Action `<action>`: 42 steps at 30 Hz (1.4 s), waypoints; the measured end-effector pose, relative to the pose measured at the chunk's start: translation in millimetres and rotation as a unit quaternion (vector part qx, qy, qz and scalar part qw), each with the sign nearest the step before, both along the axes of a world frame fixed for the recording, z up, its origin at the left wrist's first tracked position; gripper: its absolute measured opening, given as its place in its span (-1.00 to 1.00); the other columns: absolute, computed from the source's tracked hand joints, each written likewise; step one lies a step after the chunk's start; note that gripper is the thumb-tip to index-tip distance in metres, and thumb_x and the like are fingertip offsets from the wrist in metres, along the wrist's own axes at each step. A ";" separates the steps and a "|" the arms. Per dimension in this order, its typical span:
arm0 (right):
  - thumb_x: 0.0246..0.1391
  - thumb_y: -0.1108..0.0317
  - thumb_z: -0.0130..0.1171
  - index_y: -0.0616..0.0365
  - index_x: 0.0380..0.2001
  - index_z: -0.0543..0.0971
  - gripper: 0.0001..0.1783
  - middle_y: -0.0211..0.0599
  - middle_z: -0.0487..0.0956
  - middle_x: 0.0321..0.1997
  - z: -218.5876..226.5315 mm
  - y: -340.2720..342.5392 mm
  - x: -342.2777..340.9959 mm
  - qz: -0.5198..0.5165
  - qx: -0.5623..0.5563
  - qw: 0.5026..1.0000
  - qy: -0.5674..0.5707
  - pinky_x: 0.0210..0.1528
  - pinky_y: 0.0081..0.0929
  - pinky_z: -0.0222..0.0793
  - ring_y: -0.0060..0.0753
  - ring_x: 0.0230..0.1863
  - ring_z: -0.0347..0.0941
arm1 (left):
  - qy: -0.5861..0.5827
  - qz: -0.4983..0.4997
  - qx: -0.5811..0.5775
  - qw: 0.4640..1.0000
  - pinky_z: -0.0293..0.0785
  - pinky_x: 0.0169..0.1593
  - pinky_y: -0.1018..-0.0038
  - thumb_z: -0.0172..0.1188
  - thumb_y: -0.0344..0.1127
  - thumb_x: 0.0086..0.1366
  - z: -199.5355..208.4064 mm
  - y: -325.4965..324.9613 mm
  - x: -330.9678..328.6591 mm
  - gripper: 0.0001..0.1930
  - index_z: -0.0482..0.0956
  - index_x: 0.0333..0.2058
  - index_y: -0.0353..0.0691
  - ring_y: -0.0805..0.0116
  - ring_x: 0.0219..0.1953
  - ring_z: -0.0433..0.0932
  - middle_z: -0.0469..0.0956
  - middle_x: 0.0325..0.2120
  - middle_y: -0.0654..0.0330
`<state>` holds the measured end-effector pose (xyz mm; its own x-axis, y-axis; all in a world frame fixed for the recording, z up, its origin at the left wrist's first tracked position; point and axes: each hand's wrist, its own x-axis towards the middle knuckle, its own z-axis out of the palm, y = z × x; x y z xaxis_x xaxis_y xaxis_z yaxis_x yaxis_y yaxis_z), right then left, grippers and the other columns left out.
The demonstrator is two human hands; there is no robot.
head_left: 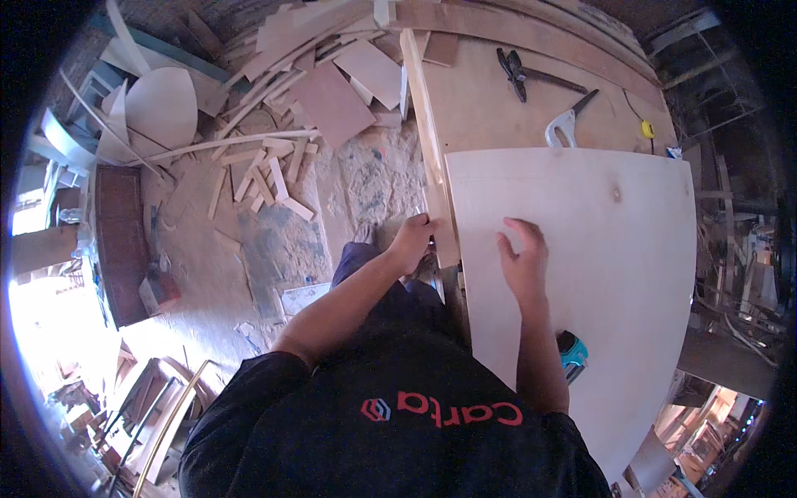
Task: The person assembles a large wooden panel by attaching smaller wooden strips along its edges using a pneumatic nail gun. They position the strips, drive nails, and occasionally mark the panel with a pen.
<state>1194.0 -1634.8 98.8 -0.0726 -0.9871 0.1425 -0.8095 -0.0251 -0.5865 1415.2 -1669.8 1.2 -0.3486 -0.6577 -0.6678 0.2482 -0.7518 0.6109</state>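
My left hand (411, 245) is at the table's left edge, its fingers closed near the lower end of a long wooden strip (422, 108). A small dark spot shows at the fingertips, but what they hold is hidden. My right hand (525, 259) hovers over or rests on a large pale wood panel (581, 212), thumb and fingers apart and curved, with nothing between them. Beside my right forearm a teal and black hand tool (573, 355) lies on the panel, partly hidden by the arm.
Beyond the panel, the wooden tabletop (473, 108) bears dark long-handled pincers (516, 75), a white-handled saw (563, 129) and a yellow tape measure (647, 129). Offcuts (266, 178) and boards (336, 104) litter the floor at left. A reddish-brown wooden panel (122, 241) stands farther left.
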 end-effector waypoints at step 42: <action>-0.41 -0.28 0.51 0.24 -0.47 0.65 -0.28 -0.05 0.62 -0.45 -37.0 -225.5 2.2 0.269 0.313 0.893 0.179 -0.22 -0.19 0.43 0.01 -0.33 0.59 | 0.262 -0.047 0.134 0.955 0.54 0.06 0.36 0.04 -0.06 0.46 -34.1 -32.8 -17.6 -0.63 0.62 -0.06 -0.24 0.38 -0.11 0.62 0.65 -0.14 0.20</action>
